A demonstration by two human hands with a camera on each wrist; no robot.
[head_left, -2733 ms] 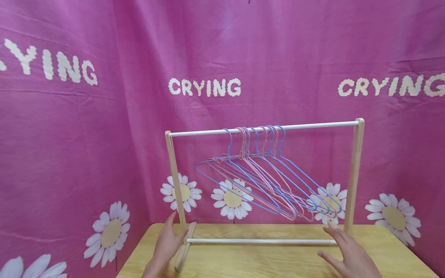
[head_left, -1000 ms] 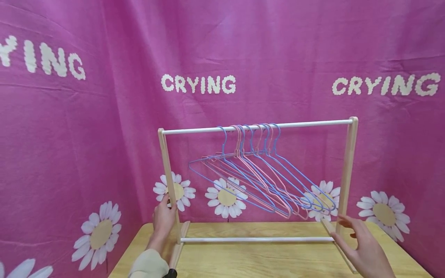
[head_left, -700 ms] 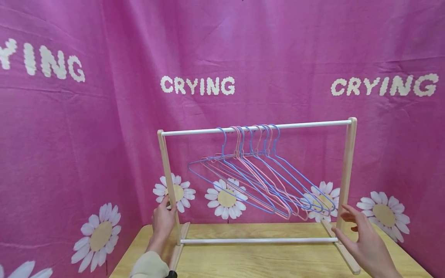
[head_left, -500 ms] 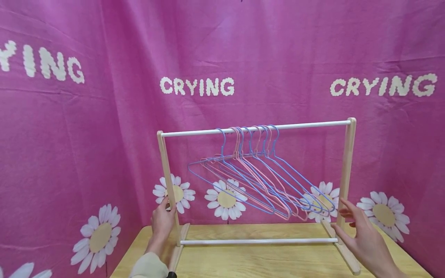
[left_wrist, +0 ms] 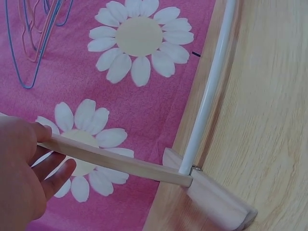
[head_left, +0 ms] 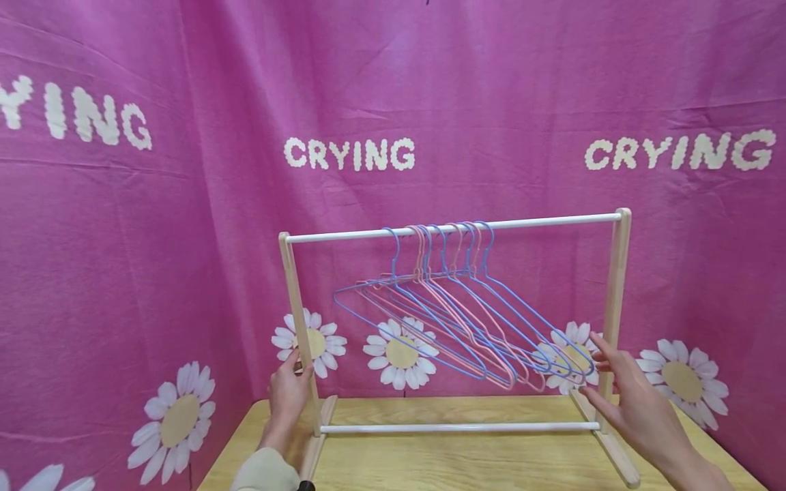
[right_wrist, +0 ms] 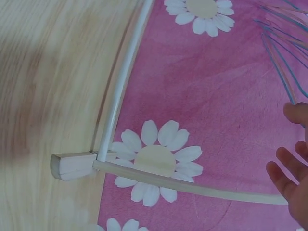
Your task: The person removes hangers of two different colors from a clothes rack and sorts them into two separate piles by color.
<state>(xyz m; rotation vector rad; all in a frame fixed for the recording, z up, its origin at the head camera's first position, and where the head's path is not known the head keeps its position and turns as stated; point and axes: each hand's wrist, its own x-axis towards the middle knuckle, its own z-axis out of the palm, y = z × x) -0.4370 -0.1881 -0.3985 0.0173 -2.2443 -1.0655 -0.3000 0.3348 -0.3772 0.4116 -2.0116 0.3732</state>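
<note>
A small wooden rack (head_left: pixel 453 327) stands on the table (head_left: pixel 467 464) in the lower middle of the head view. The left hand (head_left: pixel 288 390) grips the rack's left post (head_left: pixel 299 334) low down, with fingers curled round the wood; the left wrist view shows the same hold on the post (left_wrist: pixel 115 161). The right hand (head_left: pixel 638 409) is at lower right, beside the right post (head_left: pixel 614 307), its fingers straight and spread. Whether they touch the wood cannot be told; in the right wrist view the fingertips (right_wrist: pixel 288 168) sit at the right edge, apart from the post (right_wrist: pixel 192 185).

Blue and pink hangers (head_left: pixel 457 307) hang bunched on the top rail (head_left: pixel 454 228), left of its middle, their lower ends just beside the right hand.

The left foot (head_left: pixel 316 436) is partly hidden behind the left arm, and the table is cut off by the bottom edge.

The pink cloth (head_left: pixel 184 204) behind reads "CRYING" at centre and at right; at the left edge only "YING" shows.
</note>
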